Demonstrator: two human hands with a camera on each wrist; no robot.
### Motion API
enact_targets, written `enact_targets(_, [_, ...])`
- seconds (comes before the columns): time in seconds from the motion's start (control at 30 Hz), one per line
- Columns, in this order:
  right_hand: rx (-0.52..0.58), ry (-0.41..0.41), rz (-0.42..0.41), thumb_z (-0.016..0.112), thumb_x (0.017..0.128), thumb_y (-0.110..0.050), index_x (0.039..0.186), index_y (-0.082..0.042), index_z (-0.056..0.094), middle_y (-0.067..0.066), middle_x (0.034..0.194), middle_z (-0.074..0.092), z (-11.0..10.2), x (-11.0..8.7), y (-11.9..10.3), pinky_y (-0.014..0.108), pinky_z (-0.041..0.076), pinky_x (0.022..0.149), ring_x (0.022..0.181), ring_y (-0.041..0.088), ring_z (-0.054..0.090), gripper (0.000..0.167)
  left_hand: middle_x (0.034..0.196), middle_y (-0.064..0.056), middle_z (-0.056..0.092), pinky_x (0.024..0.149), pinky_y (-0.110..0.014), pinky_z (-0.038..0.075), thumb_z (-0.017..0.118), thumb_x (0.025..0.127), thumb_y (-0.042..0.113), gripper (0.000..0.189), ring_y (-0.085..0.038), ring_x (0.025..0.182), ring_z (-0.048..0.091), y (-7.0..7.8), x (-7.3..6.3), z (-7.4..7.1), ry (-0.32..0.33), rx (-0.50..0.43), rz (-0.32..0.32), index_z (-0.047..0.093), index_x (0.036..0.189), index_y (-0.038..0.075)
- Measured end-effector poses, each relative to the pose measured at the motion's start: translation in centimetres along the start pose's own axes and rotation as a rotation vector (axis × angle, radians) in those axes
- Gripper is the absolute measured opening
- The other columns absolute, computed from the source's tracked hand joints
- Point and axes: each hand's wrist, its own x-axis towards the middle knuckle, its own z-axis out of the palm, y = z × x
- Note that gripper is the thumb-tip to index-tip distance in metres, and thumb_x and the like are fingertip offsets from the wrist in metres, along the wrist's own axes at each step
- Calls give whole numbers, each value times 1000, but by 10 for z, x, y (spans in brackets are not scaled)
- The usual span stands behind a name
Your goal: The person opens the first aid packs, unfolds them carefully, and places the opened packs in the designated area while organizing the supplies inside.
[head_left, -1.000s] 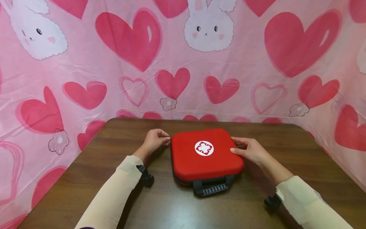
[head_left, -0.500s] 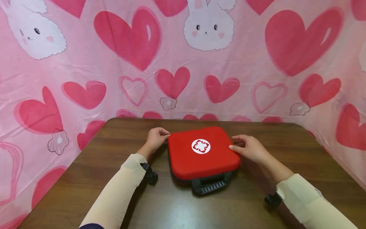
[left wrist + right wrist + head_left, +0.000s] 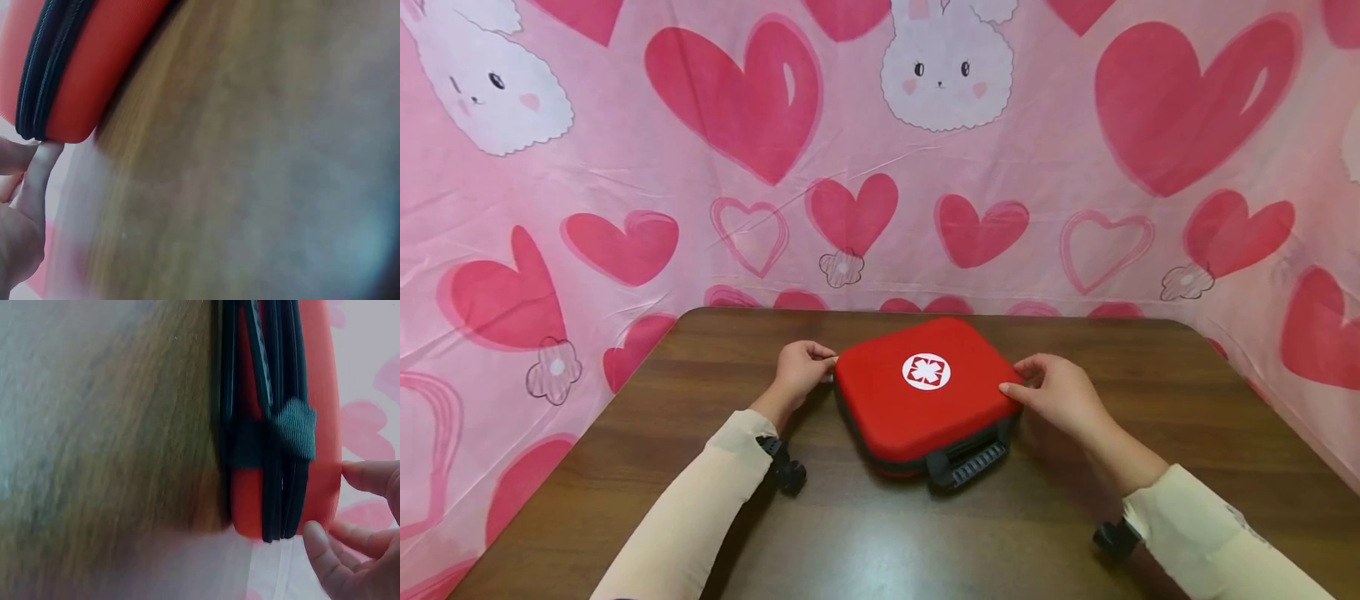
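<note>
A red zip-up first-aid case [image 3: 887,408], with a white round cross emblem on its lid, lies closed on the wooden table. Its black carry handle [image 3: 973,464] points toward the front right. My left hand [image 3: 797,375] holds the case's left corner, thumb and finger close together at the black double zipper [image 3: 47,81]. Over on the right, my right hand [image 3: 1060,396] grips the opposite corner, with the thumb on the lid's edge and the other fingers around the side. In the right wrist view, black webbing [image 3: 294,431] of the handle crosses the zipper.
The brown wooden table [image 3: 880,542] reaches back to a pink cloth backdrop [image 3: 880,150] with hearts and rabbits. Both wrists carry black strapped cameras, and pale sleeves cover the forearms.
The case has turned counterclockwise on the table, its handle swinging toward the right and its far edge shifting back. Both hands have stayed at its corners, the left drifting slightly leftward.
</note>
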Motion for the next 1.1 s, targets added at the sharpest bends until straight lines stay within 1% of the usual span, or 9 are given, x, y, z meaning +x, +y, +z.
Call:
enact_targets(0.13, [-26,-56,38,74,84,-42,119,6,61,15,99,69,3,5,0,40,54,72,84,26,62,61,77,-11,66,61,-31,59,71,84,-7,8,-14,58,64,0,-7,-3,-76,-32,-22,66,89,-10])
enact_targets(0.23, [-34,-91,15,74,84,-42,123,8,59,18,103,68,3,11,2,43,54,76,88,29,62,65,77,-10,66,63,-33,59,67,85,-10,3,-14,61,64,-1,-11,-8,-154,-67,-27,66,85,-8])
enact_targets(0.33, [-31,-103,-22,75,84,-38,126,10,56,23,108,66,3,19,5,46,54,79,92,32,63,66,77,-11,65,66,-35,59,64,87,-12,6,-15,64,65,-3,-13,-13,-236,-109,-16,65,84,-7])
enact_targets(0.47, [-29,-119,-46,75,85,-34,129,12,53,26,112,65,2,26,8,48,54,82,95,36,63,67,78,-11,65,69,-37,59,64,87,-13,6,-18,67,67,-5,-13,-17,-295,-146,-12,64,85,-7])
enact_targets(0.63, [-29,-123,-47,75,85,-35,131,12,52,27,114,64,3,30,12,50,52,85,98,37,63,69,78,-12,67,69,-36,59,64,87,-13,5,-19,67,69,-7,-10,-19,-307,-147,3,65,87,-8])
enact_targets(0.73, [-23,-122,-55,76,85,-35,131,11,52,27,113,65,3,31,12,51,52,86,99,37,63,69,77,-11,67,68,-34,59,65,86,-12,7,-18,66,68,-7,-8,-17,-293,-119,12,66,86,-6])
enact_targets(0.83, [-11,-128,-66,76,84,-35,131,10,53,27,114,65,3,33,12,51,52,87,100,37,64,69,77,-9,67,66,-32,59,66,86,-10,3,-16,64,66,-7,-6,-15,-275,-74,22,67,88,-8])
enact_targets(0.9, [-5,-135,-73,76,85,-34,131,10,53,27,114,65,3,35,12,51,52,88,101,37,64,68,77,-9,68,65,-31,59,67,86,-9,5,-15,63,64,-8,-5,-14,-265,-51,30,66,91,-10])
enact_targets(1.1, [31,-148,-106,76,85,-29,130,12,54,28,116,64,1,42,19,50,51,90,102,38,63,65,79,-9,69,64,-32,59,68,85,-9,8,-15,63,64,-8,-6,-11,-287,-48,43,66,92,-12])
